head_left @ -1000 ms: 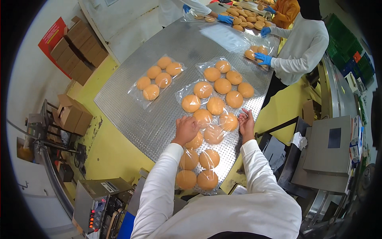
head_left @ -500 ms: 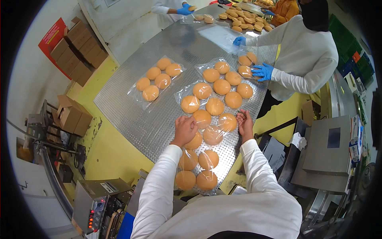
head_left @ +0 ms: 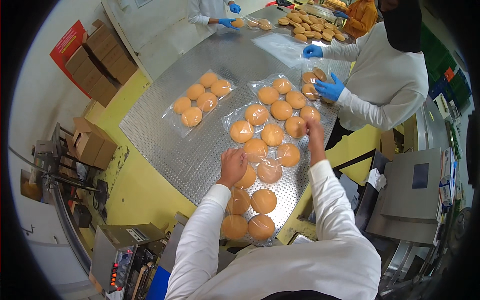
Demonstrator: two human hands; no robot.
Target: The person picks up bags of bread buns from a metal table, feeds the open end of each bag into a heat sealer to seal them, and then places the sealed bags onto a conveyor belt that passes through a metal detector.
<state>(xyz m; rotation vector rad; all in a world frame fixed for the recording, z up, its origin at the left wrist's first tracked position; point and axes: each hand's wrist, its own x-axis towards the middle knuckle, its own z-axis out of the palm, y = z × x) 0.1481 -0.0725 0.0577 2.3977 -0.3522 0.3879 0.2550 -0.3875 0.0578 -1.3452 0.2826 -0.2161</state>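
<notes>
Clear plastic bags of round golden buns lie on the perforated metal table (head_left: 165, 145). The nearest bag of buns (head_left: 263, 201) lies between my forearms. Just beyond it is a middle bag of buns (head_left: 272, 135), and farther off a far bag of buns (head_left: 281, 110). My left hand (head_left: 233, 166) is closed, its fingertips pinching plastic at the left edge of the middle bag. Over the right edge of the far bag, beside its rightmost bun, is my right hand (head_left: 315, 134). Its fingers are curled and blurred, so a grip cannot be made out.
Another bag of buns (head_left: 206, 102) lies to the left. A co-worker's blue-gloved hand (head_left: 330, 89) handles a bag at the right; another co-worker (head_left: 205, 12) holds a bun at the far side. Loose buns (head_left: 310, 25) are piled there. Machines stand at lower left (head_left: 127, 255) and right (head_left: 407, 190).
My right hand has moved away from me and slightly right, from beside the middle bag to the far bag's edge. My left hand stays nearly in place. The co-workers' gloved hands have shifted.
</notes>
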